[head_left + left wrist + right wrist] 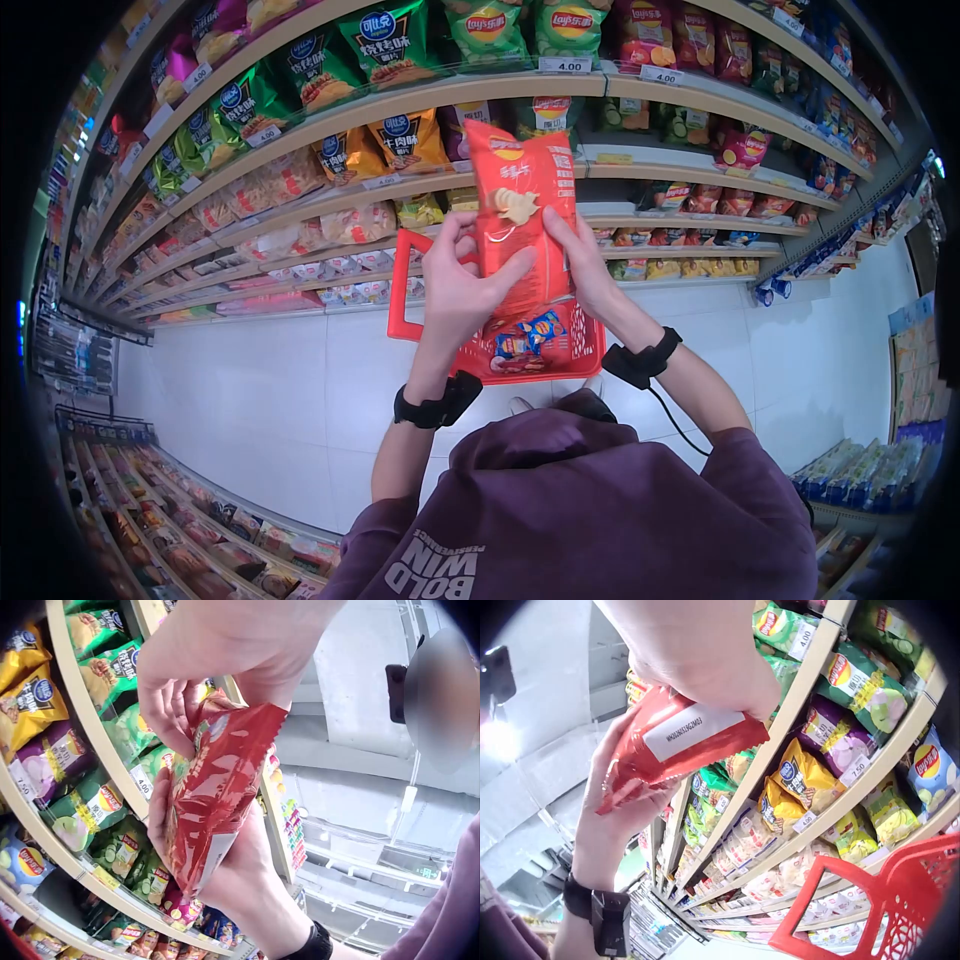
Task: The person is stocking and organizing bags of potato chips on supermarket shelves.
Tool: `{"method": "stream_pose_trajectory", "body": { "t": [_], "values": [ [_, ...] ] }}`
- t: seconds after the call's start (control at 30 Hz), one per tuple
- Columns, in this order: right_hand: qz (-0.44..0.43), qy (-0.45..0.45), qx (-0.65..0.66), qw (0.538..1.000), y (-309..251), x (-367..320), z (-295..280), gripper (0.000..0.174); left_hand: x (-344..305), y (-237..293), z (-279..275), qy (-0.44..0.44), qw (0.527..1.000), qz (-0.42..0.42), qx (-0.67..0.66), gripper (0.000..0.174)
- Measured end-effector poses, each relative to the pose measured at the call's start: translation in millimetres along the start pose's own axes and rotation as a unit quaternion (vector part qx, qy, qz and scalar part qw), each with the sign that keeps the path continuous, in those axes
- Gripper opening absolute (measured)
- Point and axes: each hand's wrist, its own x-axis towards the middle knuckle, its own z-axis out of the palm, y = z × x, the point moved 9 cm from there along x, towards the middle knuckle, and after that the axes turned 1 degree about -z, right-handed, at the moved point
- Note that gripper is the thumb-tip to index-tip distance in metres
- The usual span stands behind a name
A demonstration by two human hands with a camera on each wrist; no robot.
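A red bag of Lay's potato chips point(522, 215) is held up in front of the shelves, its printed front turned toward the head camera. My left hand point(460, 275) grips its left side, thumb lying across the lower front. On the right edge, my right hand point(583, 262) holds it with the thumb on the front and the other fingers hidden behind. The left wrist view shows the bag's crimped end point(274, 731); a white printed strip point(694, 729) crosses it in the right wrist view. Below the bag sits a red shopping basket point(540, 379) with small blue and dark packs point(535, 335) inside.
Curved-looking shelves point(500, 105) of chip bags with price tags rise ahead. The basket's red handle point(400, 290) stands up at its left. More stocked shelves point(210, 520) lie at the lower left, and packs point(870, 472) at the lower right. Pale tiled floor point(270, 400) surrounds the person.
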Motion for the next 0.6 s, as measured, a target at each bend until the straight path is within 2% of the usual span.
{"method": "stream_pose_trajectory", "body": {
  "t": [0.07,0.17,0.2,0.3,0.4,0.5,0.53,0.6],
  "values": [
    [0.039,-0.013,0.059,0.997,13.2,3.5,-5.5,0.055,-2.3,8.2,9.8,0.010,1.000,-0.007,-0.021,0.054],
    [0.063,-0.049,0.143,0.986,21.1,3.3,1.9,0.062,-7.4,25.4,21.5,-0.004,0.995,0.031,0.094,0.059],
    [0.074,-0.040,0.138,0.987,24.3,3.6,-0.4,0.066,-8.6,28.4,26.2,-0.005,0.994,0.046,0.094,0.065],
    [0.076,-0.042,0.155,0.984,22.3,-2.9,3.3,0.066,-11.2,26.3,29.4,-0.015,0.989,0.045,0.141,0.068],
    [0.087,-0.073,0.162,0.980,17.1,-3.4,10.4,0.064,-12.6,26.1,25.8,-0.009,0.992,0.028,0.123,0.070],
    [0.043,-0.047,0.089,0.994,14.1,6.1,-0.9,0.060,-12.2,24.0,16.2,0.010,0.985,0.004,0.170,0.074],
    [-0.004,-0.025,0.050,0.998,5.1,6.5,-4.1,0.055,-10.1,17.7,13.5,0.004,0.988,0.007,0.154,0.071],
    [-0.093,0.022,-0.156,0.983,-8.7,2.4,-7.9,0.053,-3.5,-6.5,6.6,-0.005,0.992,0.013,0.124,0.066]
  ]
}}
